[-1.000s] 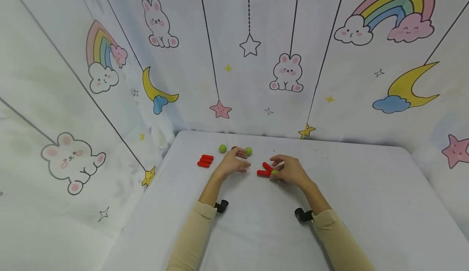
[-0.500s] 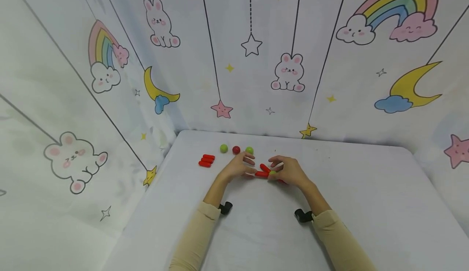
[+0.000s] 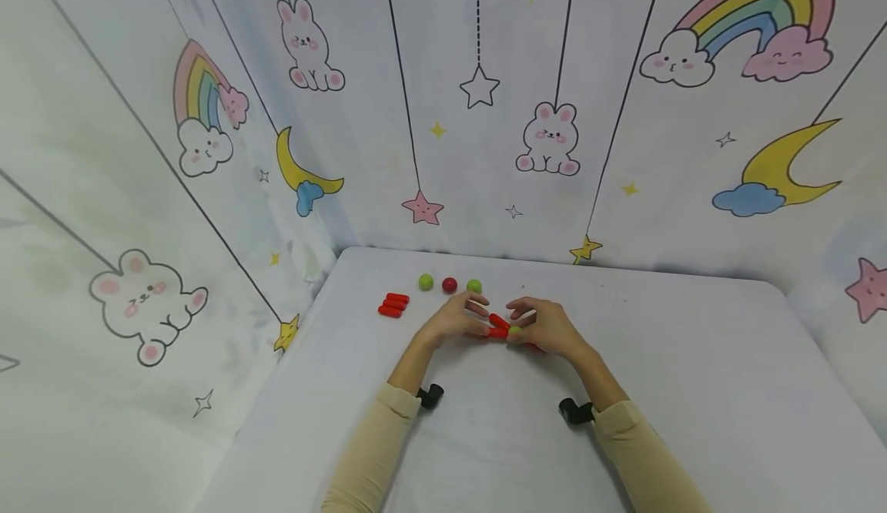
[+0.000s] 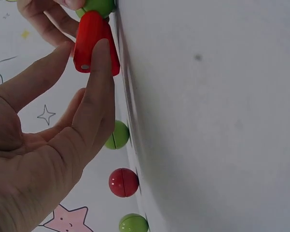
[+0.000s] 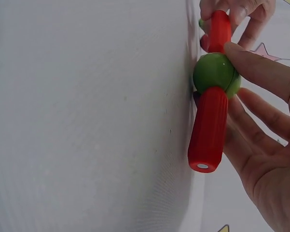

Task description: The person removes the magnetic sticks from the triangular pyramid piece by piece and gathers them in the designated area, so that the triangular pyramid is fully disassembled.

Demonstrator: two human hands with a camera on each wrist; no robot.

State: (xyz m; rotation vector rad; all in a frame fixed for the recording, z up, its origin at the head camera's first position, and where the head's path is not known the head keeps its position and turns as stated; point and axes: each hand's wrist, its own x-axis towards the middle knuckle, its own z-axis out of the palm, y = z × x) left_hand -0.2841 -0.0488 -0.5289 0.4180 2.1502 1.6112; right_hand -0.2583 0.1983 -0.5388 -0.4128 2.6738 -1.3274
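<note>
My hands meet mid-table [image 3: 693,359], toy piece between them. Right hand [image 3: 550,330] pinches green ball [image 5: 215,73] joined to red rods [image 5: 210,126], lying on table. Left hand [image 3: 453,319] fingers curl onto far red rod end [image 4: 89,41]. Spare balls [image 3: 450,285], three loose rods [image 3: 392,306] lie beyond left hand.

White table [image 3: 693,390] set in a corner; pale walls [image 3: 430,51] printed with bunnies, rainbows, moons and stars; even light.
</note>
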